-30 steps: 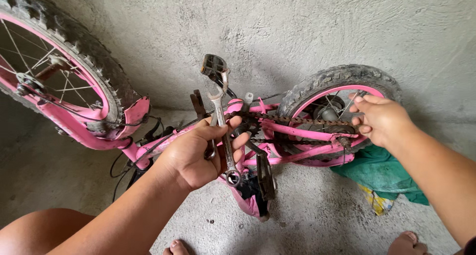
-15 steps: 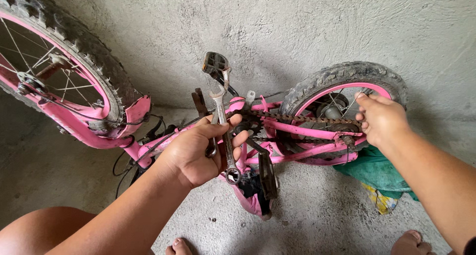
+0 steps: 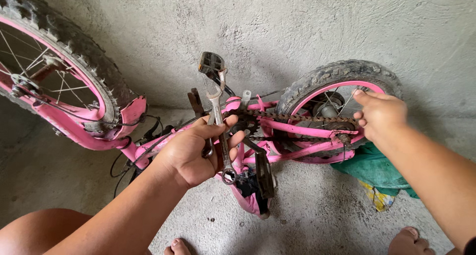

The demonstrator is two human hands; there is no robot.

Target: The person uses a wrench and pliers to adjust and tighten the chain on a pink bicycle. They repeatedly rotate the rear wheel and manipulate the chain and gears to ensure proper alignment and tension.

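From the head view we see a small pink bicycle (image 3: 297, 131) lying upside down on the concrete floor (image 3: 317, 220). Our left hand (image 3: 196, 151) has its grip closed around a metal wrench (image 3: 220, 131), held upright just in front of the frame. Our right hand (image 3: 379, 113) rests at the rear wheel (image 3: 342, 74), near the rusty chain (image 3: 297, 117); its fingertips are hidden, so we cannot tell its grip. The front wheel (image 3: 54, 61) is cut off at the left edge.
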